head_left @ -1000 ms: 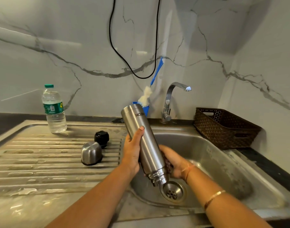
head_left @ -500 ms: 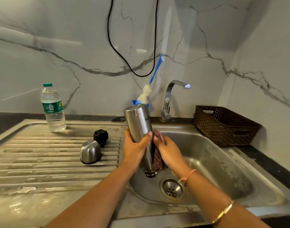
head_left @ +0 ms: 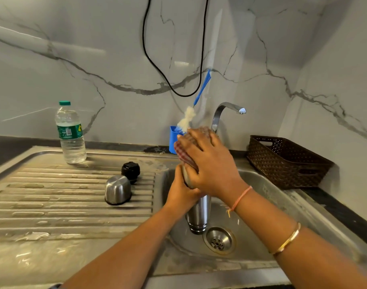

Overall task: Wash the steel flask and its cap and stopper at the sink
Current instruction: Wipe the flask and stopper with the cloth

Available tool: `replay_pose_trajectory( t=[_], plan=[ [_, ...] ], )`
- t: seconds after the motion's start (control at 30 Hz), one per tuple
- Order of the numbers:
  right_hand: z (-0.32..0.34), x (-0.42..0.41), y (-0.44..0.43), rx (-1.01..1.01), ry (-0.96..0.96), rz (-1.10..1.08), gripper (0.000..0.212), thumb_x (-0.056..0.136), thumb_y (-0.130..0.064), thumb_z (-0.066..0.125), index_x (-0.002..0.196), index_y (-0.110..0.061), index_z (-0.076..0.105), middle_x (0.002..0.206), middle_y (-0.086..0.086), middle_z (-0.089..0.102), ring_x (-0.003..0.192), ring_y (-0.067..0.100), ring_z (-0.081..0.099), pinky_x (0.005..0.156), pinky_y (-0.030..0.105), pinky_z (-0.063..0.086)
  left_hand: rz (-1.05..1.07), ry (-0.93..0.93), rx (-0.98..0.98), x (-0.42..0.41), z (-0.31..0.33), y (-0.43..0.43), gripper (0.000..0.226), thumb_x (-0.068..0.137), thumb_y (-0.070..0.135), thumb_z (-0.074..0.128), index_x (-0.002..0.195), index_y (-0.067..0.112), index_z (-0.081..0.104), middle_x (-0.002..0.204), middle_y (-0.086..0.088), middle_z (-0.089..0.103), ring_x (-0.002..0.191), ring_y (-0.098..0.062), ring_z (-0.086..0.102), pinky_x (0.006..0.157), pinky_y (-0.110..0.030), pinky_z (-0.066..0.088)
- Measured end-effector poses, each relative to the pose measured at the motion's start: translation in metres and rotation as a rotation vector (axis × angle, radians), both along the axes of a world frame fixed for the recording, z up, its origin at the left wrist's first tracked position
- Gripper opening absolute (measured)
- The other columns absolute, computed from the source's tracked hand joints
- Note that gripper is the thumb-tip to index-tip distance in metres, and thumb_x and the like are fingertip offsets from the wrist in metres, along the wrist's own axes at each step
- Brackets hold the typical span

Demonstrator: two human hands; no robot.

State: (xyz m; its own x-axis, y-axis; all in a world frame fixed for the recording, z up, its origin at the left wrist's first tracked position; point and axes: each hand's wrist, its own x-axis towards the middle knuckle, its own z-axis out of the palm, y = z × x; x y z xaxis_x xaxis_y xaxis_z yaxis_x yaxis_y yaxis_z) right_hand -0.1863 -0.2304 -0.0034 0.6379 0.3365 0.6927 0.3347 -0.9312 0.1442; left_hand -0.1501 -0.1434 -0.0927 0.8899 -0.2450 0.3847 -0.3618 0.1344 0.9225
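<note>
Steel flask (head_left: 199, 213) mouth-down over sink (head_left: 282, 205), left fingers (head_left: 189, 192) gripping it, right fingers (head_left: 192, 140) clasping cloth (head_left: 182, 156) round base

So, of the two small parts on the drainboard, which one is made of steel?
The domed cap, nearer the front; the stopper behind it is black.

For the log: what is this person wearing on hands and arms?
Both forearms are bare, no sleeves or gloves. The right hand has an orange thread tied at its wrist, loose ends hanging, and a thin gold bangle farther up the forearm. The left hand and wrist show nothing worn.
</note>
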Motion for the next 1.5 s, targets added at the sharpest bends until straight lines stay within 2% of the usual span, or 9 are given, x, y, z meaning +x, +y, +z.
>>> replay_pose_trajectory(
  t=[0.17,0.33,0.5,0.7,0.87,1.07,1.17,1.33,1.5],
  plan=[
    [0.042,0.005,0.022,-0.042,0.294,-0.157,0.029,0.09,-0.039,0.046,0.111,-0.023,0.058,0.105,0.003,0.059,0.091,0.026,0.057,0.072,0.033,0.044,0.116,-0.028,0.1,0.003,-0.001,0.007,0.07,0.066,0.02,0.086,0.117,0.032,0.041,0.105,0.013,0.059,0.091,0.002,0.061,0.071,-0.012,0.048],
    [0.075,0.016,0.011,0.482,0.737,-0.086,0.022,0.086,-0.029,0.054,0.069,-0.014,0.054,0.062,0.005,0.052,0.058,0.02,0.049,0.048,0.022,0.04,0.178,-0.16,0.241,-0.002,0.001,0.008,0.085,0.064,0.033,0.085,0.132,0.025,0.036,0.114,0.01,0.051,0.101,-0.006,0.052,0.076,-0.01,0.042],
    [0.05,0.018,-0.007,0.628,0.535,-0.224,0.041,0.091,-0.05,0.042,0.066,-0.019,0.053,0.068,0.001,0.057,0.073,0.023,0.059,0.069,0.031,0.049,0.196,-0.186,0.271,-0.002,-0.001,0.009,0.088,0.063,0.035,0.086,0.133,0.029,0.034,0.115,0.014,0.049,0.101,-0.004,0.053,0.073,-0.005,0.042],
    [0.038,-0.02,0.01,0.066,0.217,-0.364,0.027,0.095,-0.045,0.036,0.091,-0.022,0.049,0.078,0.0,0.047,0.072,0.02,0.054,0.06,0.031,0.041,0.129,-0.227,0.292,-0.005,-0.004,0.002,0.083,0.06,0.03,0.088,0.126,0.031,0.039,0.116,0.011,0.056,0.105,-0.006,0.056,0.089,-0.023,0.05],
    [0.055,-0.023,0.014,-0.231,0.482,-0.542,0.027,0.089,-0.04,0.047,0.074,-0.018,0.049,0.067,-0.001,0.047,0.062,0.017,0.048,0.058,0.03,0.041,0.207,-0.427,0.42,-0.003,-0.005,-0.001,0.069,0.058,0.034,0.085,0.116,0.019,0.05,0.106,0.003,0.063,0.097,-0.012,0.059,0.086,-0.034,0.051],
    [0.076,-0.008,-0.026,0.635,0.893,-0.197,0.03,0.084,-0.037,0.059,0.084,-0.01,0.07,0.082,0.008,0.068,0.071,0.018,0.062,0.07,0.033,0.053,0.173,-0.312,0.348,-0.012,0.001,0.001,0.083,0.062,0.03,0.087,0.127,0.035,0.035,0.115,0.02,0.05,0.101,0.0,0.052,0.082,-0.01,0.045],
    [0.058,-0.016,-0.022,0.784,0.632,-0.119,0.034,0.09,-0.044,0.052,0.087,-0.014,0.067,0.078,0.005,0.067,0.072,0.02,0.062,0.074,0.036,0.053,0.14,-0.195,0.237,-0.015,0.003,-0.001,0.084,0.062,0.025,0.088,0.122,0.039,0.03,0.111,0.022,0.048,0.1,0.005,0.052,0.076,-0.002,0.044],
    [0.031,-0.037,0.007,0.162,0.147,-0.457,0.035,0.097,-0.05,0.029,0.107,-0.023,0.05,0.092,0.001,0.049,0.082,0.023,0.056,0.062,0.03,0.035,0.059,-0.172,0.189,-0.017,0.001,-0.006,0.086,0.059,0.021,0.09,0.119,0.043,0.033,0.122,0.008,0.054,0.109,-0.006,0.055,0.086,-0.012,0.047],
    [0.043,-0.026,0.006,0.207,0.155,-0.425,0.034,0.095,-0.049,0.032,0.089,-0.021,0.051,0.081,0.0,0.054,0.076,0.023,0.056,0.061,0.031,0.038,0.082,-0.18,0.148,-0.022,0.005,-0.006,0.08,0.062,0.02,0.088,0.114,0.047,0.035,0.118,0.014,0.055,0.106,0.001,0.056,0.087,-0.013,0.048]
  ],
)
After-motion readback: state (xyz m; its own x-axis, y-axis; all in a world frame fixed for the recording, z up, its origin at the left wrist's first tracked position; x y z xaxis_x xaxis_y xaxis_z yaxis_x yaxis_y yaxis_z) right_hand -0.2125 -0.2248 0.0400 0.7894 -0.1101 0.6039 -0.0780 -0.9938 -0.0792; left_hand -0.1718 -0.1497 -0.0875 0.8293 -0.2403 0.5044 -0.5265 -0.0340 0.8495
